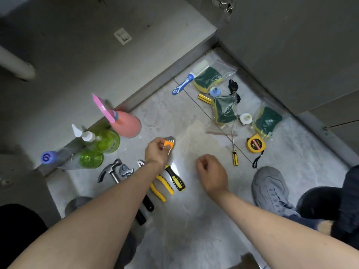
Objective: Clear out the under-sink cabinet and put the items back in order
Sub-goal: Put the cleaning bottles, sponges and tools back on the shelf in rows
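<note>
Our right hand (210, 172) hung loosely curled, holding nothing; left hand (157, 152) pinched the hex key set (169, 143), orange holder with grey keys, above the floor (194, 220). We counted three bagged sponges (206, 79), two screwdrivers (234, 152).

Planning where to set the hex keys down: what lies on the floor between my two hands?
In the head view, only bare tile floor lies between the left hand, holding the hex key set, and the right hand.
</note>
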A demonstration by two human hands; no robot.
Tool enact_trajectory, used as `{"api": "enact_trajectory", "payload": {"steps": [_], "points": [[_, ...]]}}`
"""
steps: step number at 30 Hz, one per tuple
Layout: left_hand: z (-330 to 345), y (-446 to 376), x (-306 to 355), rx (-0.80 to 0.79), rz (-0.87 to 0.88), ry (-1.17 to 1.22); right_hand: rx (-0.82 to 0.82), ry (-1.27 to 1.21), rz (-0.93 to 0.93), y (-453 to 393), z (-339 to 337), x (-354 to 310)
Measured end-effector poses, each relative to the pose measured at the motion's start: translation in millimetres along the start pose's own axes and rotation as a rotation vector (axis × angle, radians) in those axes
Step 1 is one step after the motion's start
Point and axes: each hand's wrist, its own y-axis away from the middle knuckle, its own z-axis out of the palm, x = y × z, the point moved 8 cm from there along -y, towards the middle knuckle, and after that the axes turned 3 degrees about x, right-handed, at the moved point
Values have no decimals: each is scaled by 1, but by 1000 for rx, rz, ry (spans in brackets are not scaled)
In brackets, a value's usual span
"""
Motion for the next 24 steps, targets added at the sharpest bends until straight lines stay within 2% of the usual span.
{"api": "enact_trajectory", "payload": {"steps": [4, 6, 8, 11, 13, 17, 20, 24], "points": [[32, -13, 17, -93, 94, -115, 395, 53, 199, -33, -90, 35], [43, -17, 24, -118, 113, -140, 495, 130, 291, -47, -123, 51], [50, -21, 28, -130, 115, -160, 426, 203, 373, -61, -135, 67], [57, -27, 33, -162, 119, -157, 307, 204, 371, -77, -135, 80], [61, -32, 35, -165, 116, -161, 328, 177, 382, -79, -136, 82], [64, -40, 36, -150, 65, -101, 470, 74, 436, -55, -131, 73], [67, -39, 38, -161, 69, -102, 488, 31, 322, -33, -119, 60], [69, -35, 49, -164, 118, -156, 232, 113, 69, -26, -83, 36]]}}
